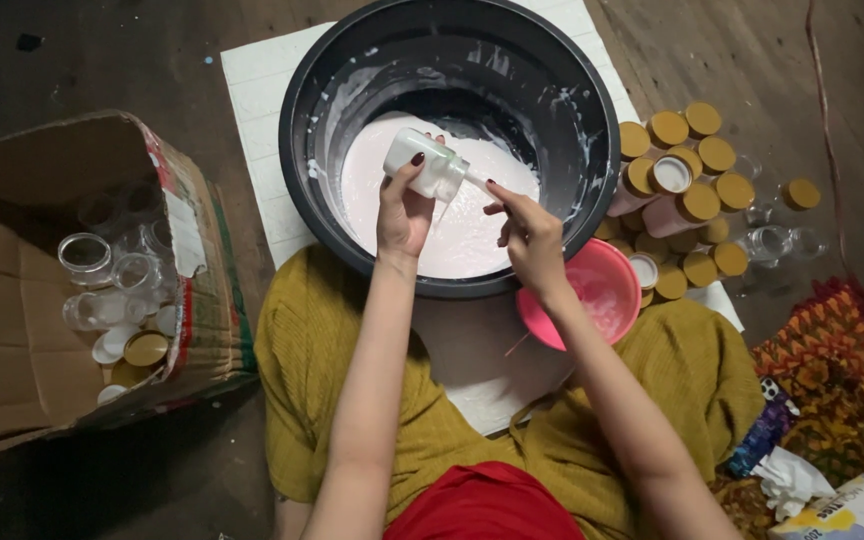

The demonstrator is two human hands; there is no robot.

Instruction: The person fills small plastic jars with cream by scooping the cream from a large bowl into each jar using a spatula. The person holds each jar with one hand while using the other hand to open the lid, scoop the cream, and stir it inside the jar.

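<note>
A small clear bottle (428,162) is gripped on its side in the curled left hand (402,215), above the pale pink cream (462,235) in the black basin (307,110). A thin white tool (479,181), touching the bottle's mouth, is pinched by the right hand (530,238). A pink bowl (607,285) and gold-capped bottles (692,205) are seen just beside the basin.

A basin (449,150) is set on a mat (252,120) on the floor; a box (22,300) of jars (87,255) lies to its left, capped jars (687,190) to its right.
</note>
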